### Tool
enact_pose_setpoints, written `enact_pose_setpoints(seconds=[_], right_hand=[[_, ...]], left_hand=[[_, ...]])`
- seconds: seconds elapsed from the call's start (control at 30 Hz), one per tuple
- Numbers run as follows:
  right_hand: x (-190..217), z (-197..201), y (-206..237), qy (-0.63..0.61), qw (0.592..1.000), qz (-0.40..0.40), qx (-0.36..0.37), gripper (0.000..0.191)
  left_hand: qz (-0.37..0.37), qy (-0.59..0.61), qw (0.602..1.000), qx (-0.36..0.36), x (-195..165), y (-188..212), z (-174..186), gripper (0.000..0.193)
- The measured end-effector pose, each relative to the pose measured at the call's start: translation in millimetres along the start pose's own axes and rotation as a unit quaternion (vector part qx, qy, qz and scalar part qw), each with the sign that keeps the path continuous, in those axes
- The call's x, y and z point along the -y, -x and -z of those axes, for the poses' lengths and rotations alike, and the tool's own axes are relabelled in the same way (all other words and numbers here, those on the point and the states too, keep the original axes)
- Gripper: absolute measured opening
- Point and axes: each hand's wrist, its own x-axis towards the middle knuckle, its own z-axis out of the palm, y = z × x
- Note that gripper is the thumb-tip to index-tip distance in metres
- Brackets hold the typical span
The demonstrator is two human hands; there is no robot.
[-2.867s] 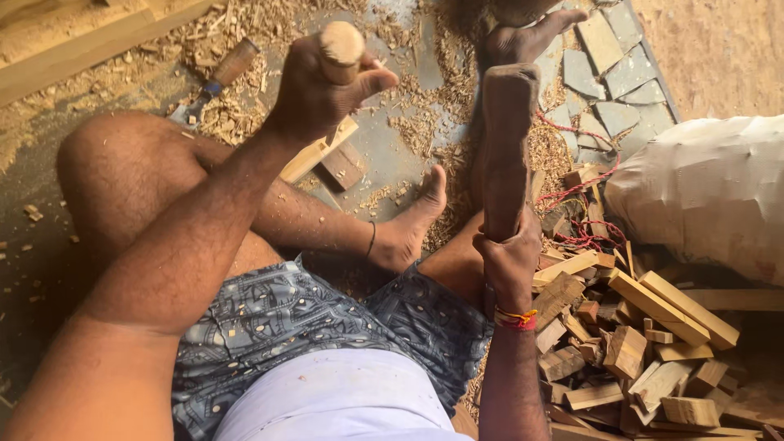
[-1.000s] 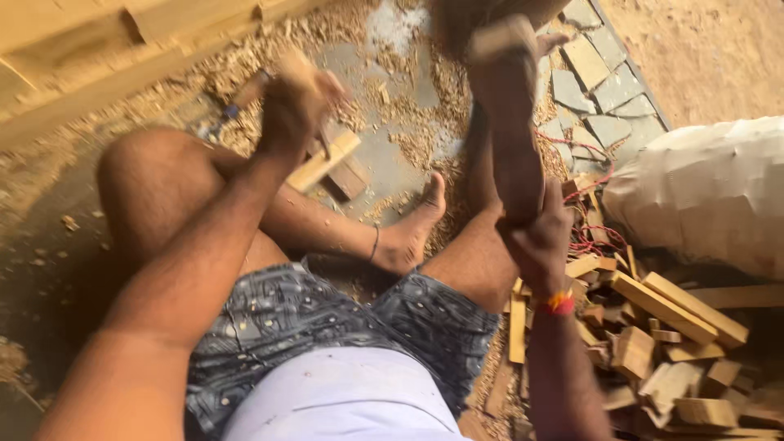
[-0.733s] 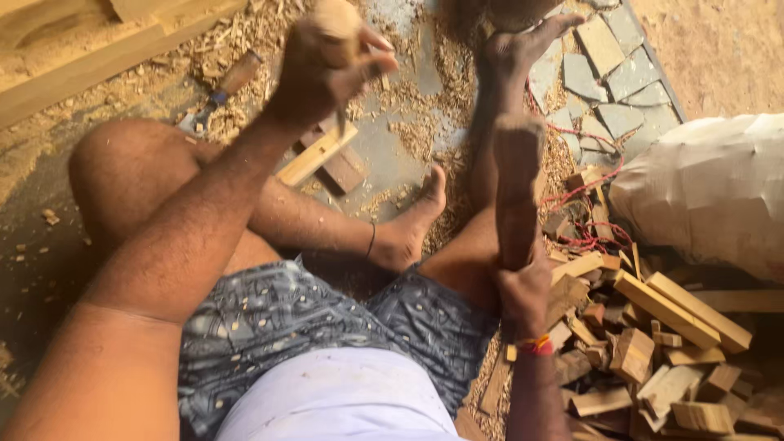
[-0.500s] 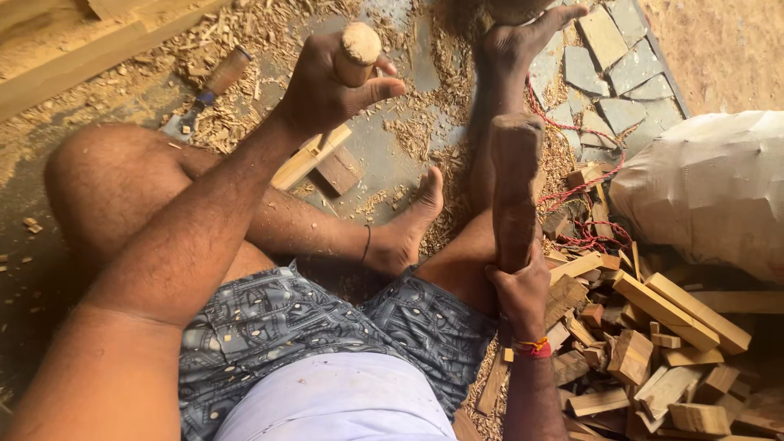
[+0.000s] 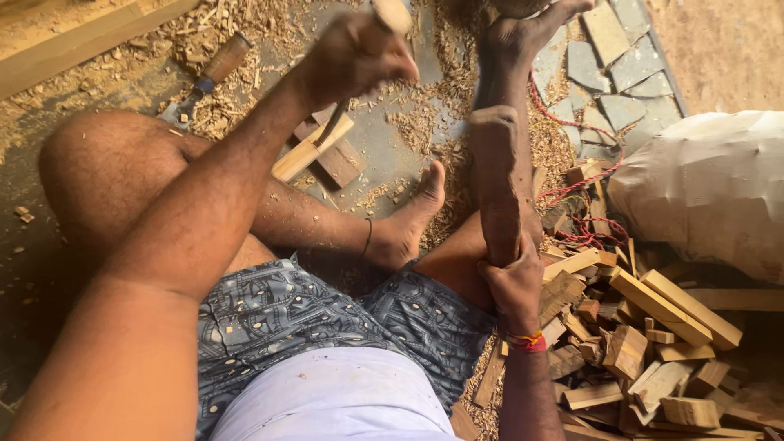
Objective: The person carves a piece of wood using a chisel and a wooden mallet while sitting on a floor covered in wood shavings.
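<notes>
The wood billet (image 5: 498,188) is standing along the right leg, long axis running six to twelve o'clock, the right hand (image 5: 516,282) wrapping its lower end, while the left hand (image 5: 353,57), at ten o'clock from it, is clenching a blurred tool handle (image 5: 390,15).

The left hand (image 5: 355,53) grips a round, pale wooden handle (image 5: 392,15) (motion-blurred) above grey floor strewn with wood shavings (image 5: 425,122). The right hand (image 5: 516,282) clasps an upright dark-brown wooden block (image 5: 496,175) beside a heap of tan offcut wood pieces (image 5: 645,335).
</notes>
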Motion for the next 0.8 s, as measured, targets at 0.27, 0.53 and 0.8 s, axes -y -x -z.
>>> enact_pose_setpoints(seconds=[0.27,0.53,0.8], right_hand=[[-1.3,25.9,-17.4,-0.275,0.958,-0.009,-0.085,0.031],[40.6,122.2,-88.1,-0.499,0.832,0.182,-0.161,0.038],[103.0,61.3,-124.8,-0.070,0.920,0.368,-0.120,0.046]], left_hand=[[-0.214,-0.210,0.936,-0.185,12.0,9.4,-34.3,0.032],[-0.168,-0.101,0.975,-0.105,4.5,13.3,-20.1,0.026],[-0.200,-0.132,0.965,-0.111,12.5,13.4,-23.8,0.029]])
